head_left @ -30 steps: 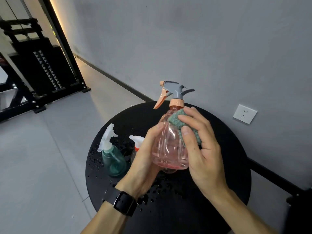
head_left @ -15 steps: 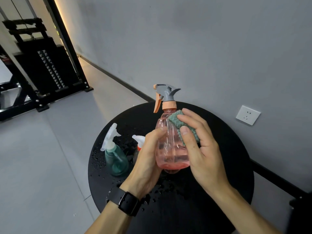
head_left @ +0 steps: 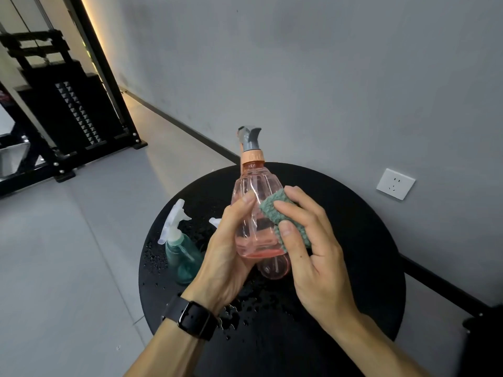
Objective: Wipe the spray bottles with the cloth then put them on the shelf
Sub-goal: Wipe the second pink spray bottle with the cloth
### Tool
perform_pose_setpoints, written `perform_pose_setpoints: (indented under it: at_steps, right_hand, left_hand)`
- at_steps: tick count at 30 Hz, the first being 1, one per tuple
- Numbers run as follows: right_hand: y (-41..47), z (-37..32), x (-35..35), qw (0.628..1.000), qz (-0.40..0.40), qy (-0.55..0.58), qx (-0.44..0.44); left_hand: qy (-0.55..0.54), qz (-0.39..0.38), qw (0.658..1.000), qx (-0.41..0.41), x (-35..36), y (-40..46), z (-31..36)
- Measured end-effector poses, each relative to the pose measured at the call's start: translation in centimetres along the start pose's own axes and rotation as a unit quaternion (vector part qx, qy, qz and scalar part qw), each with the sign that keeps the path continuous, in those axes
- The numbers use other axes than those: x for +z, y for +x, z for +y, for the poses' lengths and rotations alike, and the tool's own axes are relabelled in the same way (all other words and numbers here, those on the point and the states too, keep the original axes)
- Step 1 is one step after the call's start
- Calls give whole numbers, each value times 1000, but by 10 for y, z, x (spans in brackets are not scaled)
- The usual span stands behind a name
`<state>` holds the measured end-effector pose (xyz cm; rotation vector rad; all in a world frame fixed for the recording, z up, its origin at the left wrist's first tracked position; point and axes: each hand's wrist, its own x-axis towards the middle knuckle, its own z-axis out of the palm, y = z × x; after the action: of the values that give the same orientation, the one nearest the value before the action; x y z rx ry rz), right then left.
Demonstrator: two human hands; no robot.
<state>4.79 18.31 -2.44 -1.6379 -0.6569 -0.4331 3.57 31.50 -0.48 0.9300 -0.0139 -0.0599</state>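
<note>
A clear pink spray bottle point(head_left: 251, 213) with an orange collar and grey trigger head is held upright above a round black table point(head_left: 353, 240). My left hand point(head_left: 227, 254) grips its body from the left side. My right hand point(head_left: 313, 254) presses a folded green cloth point(head_left: 275, 210) against the bottle's right side. On the table's left part stands a teal spray bottle point(head_left: 181, 254) with a pale trigger. Behind my left hand only the white nozzle tip of a third bottle point(head_left: 215, 221) shows.
Water droplets point(head_left: 236, 317) lie scattered over the table's left and front. A grey wall with a white socket point(head_left: 395, 184) runs behind the table. A black metal rack point(head_left: 68, 110) stands on the grey floor at the far left.
The pink bottle has been turned in my left hand, so its trigger now points away from me. The cloth has slid from the bottle's shoulder down its right side.
</note>
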Motion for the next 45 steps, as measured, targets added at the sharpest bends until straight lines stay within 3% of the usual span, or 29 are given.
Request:
perform_pose_setpoints:
  at_steps: [13,24,37,45]
  right_hand:
    - [21,-6,-14,999,38,16,28]
    - [14,-8,-4,998,-13,13,55]
    - [-3,-8,1,1000,-15,19,9]
    - [13,-10,-8,1000,4,13,5]
  left_hand:
    - [157,-23,986,-49,5,-5,-7]
    - [72,6,997,-2,4,-5,-3]
    - [-45,-11,999,8,-3,0,5]
    - [45,-21,999,-16,3,-3,-1]
